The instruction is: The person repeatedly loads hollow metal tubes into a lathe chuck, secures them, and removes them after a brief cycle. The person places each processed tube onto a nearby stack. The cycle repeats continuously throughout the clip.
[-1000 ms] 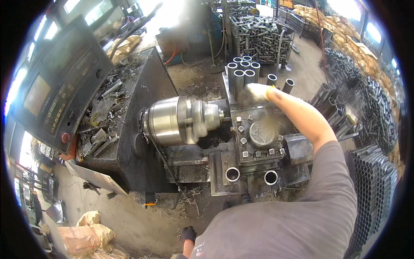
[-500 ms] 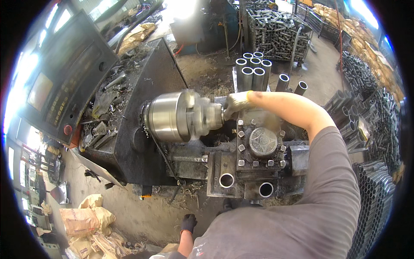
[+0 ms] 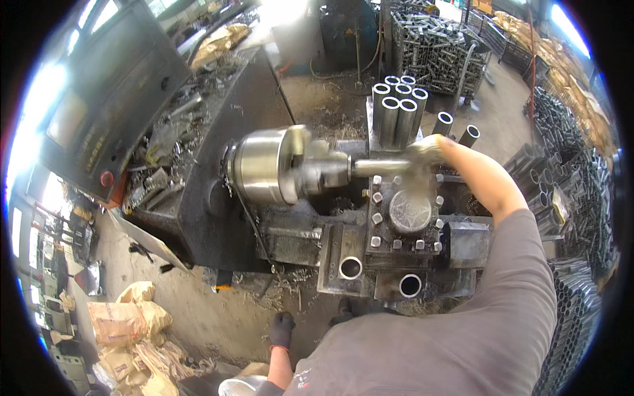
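My right hand [image 3: 426,156], in a pale glove, is closed round the right end of a metal tube [image 3: 382,167]; motion smears the fingers. The tube lies level, its left end at the jaws of the lathe chuck [image 3: 261,168]. The jaws look blurred. Beneath my right hand is a square tool post [image 3: 409,212] with a round cap and several square-headed bolts. My left hand [image 3: 282,329], in a dark glove, hangs low over the floor in front of the machine. Its fingers look curled in, with nothing visible in them.
Several upright tubes [image 3: 399,115] stand behind the tool post, with two more to their right. Two ring-shaped tube ends [image 3: 351,267] show at the carriage's near side. A wire crate [image 3: 439,56] of metal parts stands behind. Paper sacks [image 3: 125,321] lie at lower left.
My right hand has moved right, away from the chuck, and a length of tube now shows between them. My left hand has shifted slightly left and up in the picture.
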The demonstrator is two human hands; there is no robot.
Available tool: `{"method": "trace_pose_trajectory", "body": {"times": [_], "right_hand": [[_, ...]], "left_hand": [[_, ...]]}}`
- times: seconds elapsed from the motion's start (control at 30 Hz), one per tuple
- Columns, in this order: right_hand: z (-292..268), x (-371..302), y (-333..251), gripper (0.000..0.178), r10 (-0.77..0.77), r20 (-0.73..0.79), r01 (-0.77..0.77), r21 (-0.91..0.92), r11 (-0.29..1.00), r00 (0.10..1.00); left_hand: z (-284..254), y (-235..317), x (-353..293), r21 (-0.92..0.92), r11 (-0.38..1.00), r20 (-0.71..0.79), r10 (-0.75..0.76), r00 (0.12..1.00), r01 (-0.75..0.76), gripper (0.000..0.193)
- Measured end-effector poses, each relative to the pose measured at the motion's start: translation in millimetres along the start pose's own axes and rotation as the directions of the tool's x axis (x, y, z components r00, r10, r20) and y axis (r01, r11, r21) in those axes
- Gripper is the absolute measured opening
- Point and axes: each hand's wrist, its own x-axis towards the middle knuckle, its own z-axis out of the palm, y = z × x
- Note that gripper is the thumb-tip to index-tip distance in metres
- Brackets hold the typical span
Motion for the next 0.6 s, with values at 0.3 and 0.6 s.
{"method": "trace_pose_trajectory", "body": {"times": [0.3, 0.6], "right_hand": [[44.4, -74.1, 7.1, 0.048, -0.128, -0.641, -0.075, -0.280, 0.957, 0.757], [22.1, -190.8, -157.9, 0.048, -0.432, -0.622, 0.295, -0.316, 0.902, 0.653]], "left_hand": [[89.4, 256.8, -80.0, 0.525, 0.431, 0.181, 0.786, 0.591, -0.734, 0.069], [126.9, 355.9, -85.9, -0.424, 0.854, 0.303, 0.448, 0.841, -0.302, 0.065]]}}
